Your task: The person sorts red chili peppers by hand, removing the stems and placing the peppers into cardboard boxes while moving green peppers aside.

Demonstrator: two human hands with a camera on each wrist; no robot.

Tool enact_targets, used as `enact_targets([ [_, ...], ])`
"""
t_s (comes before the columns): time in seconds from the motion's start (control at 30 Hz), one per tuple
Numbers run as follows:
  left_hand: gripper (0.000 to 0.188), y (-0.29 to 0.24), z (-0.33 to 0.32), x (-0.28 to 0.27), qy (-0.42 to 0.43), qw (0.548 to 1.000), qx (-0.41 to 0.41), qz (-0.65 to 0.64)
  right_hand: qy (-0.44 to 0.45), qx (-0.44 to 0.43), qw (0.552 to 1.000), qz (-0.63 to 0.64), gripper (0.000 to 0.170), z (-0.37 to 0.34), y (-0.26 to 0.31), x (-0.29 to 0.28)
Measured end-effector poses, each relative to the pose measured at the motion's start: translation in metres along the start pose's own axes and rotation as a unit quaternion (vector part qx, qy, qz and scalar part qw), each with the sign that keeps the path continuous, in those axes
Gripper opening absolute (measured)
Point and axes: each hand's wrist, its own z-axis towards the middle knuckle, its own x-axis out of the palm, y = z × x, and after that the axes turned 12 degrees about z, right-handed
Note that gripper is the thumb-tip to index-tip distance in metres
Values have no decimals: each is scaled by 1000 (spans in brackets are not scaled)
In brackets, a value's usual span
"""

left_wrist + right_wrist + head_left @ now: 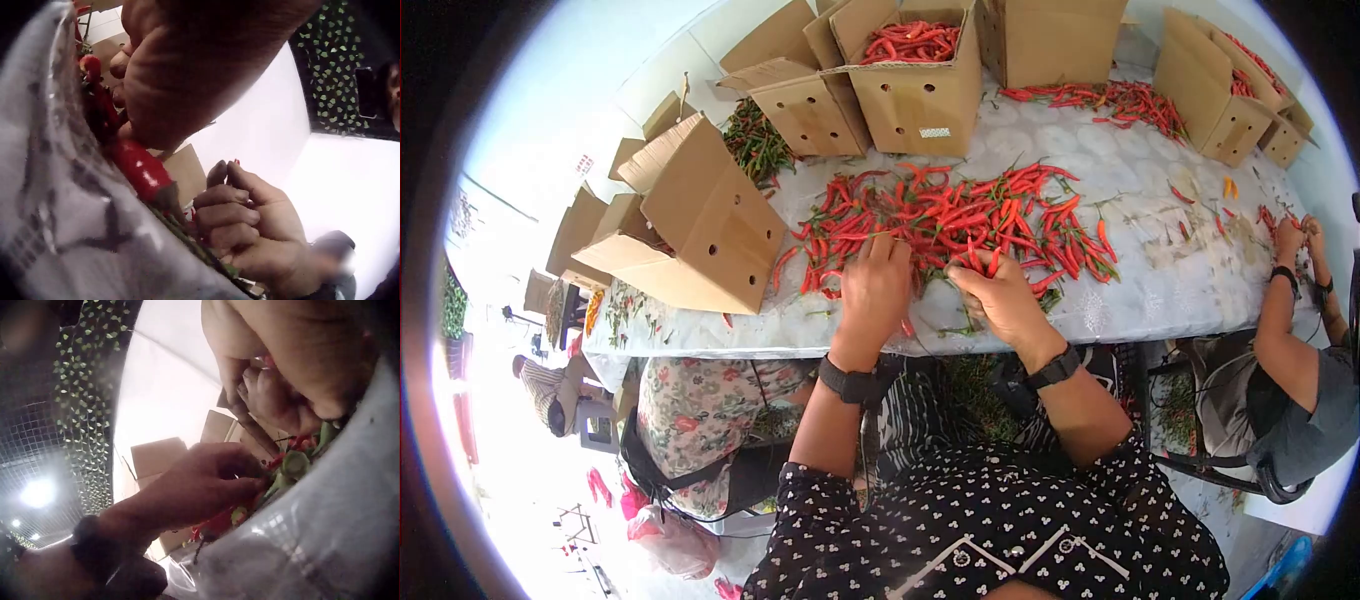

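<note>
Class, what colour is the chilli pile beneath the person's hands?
The chilli pile is mostly bright red, with bits of green; the head view shows it best.

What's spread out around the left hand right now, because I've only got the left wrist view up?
Observer: The head view shows a wide heap of red chillies on the table, reaching past both sides of the left hand.
Operator: Okay, and is anything in the boxes beyond that heap?
Observer: Yes, red chillies show at the top of an open cardboard box just behind it.
Operator: Any green ones about?
Observer: Yes, a mostly green heap lies between cardboard boxes toward the left side of the table.
</note>
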Motion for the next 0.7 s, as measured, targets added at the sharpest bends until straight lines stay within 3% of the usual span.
enact_targets([
  [0.2, 8, 4, 12, 2, -72, 995, 39, 49, -9, -23, 1000, 11, 15, 2, -2, 0],
  [0.3, 12, 4, 15, -10, -63, 996, 29, -57, -30, -31, 999, 15, 12, 4, -1, 3],
  [0.37, 13, 4, 18, -17, 3, 973, -44, -228, -37, -34, 999, 17, 9, 9, 1, 5],
  [0.47, 16, -1, 16, -19, 59, 936, -56, -341, -51, -48, 997, 18, 6, 12, 3, 10],
  [0.6, 19, -6, 11, -27, 75, 912, -58, -398, -56, -58, 997, -7, 7, 12, 4, 10],
  [0.7, 18, -11, 11, -42, 91, 924, -32, -369, -47, -81, 994, -60, 12, 10, 7, 12],
])
